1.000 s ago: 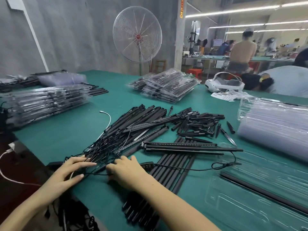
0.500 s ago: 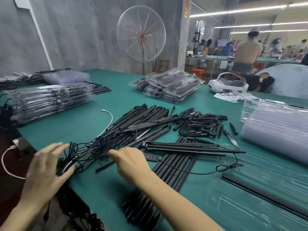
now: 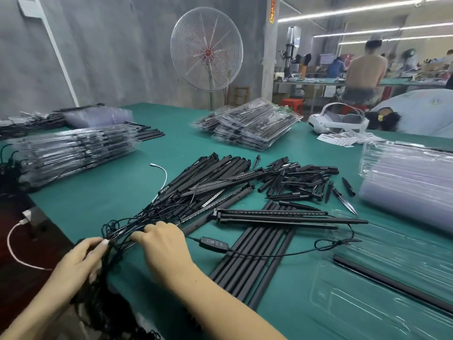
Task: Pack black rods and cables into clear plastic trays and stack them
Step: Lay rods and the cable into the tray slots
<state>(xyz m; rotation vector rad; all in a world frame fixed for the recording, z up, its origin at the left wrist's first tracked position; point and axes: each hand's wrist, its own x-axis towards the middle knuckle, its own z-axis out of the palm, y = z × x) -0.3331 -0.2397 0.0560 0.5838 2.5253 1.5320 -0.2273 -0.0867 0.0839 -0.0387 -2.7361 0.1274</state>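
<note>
1. the left hand (image 3: 81, 258) is curling round a bundle of thin black cables (image 3: 122, 229) at the near left edge of the green worktop (image 3: 103, 192), pinching strands between thumb and fingertips.
2. the right hand (image 3: 163, 244) is lying just beside it, its fingers bent down onto the same cables and pinching them.
3. the cables are trailing from a fanned pile of long black rods (image 3: 208, 177) in the middle of the worktop.
4. a black inline controller (image 3: 214, 243) is lying on its cable just right of the right hand, over a row of plain black rods (image 3: 255, 256) running to the near edge.
5. an open clear plastic tray (image 3: 382, 298) is sitting at the near right corner, holding one black rod (image 3: 392, 283).
6. filled clear trays (image 3: 71, 150) are lying stacked by the left edge, more (image 3: 247, 123) toward the far edge.
7. short black spikes (image 3: 301, 177) are lying scattered right of the pile.
</note>
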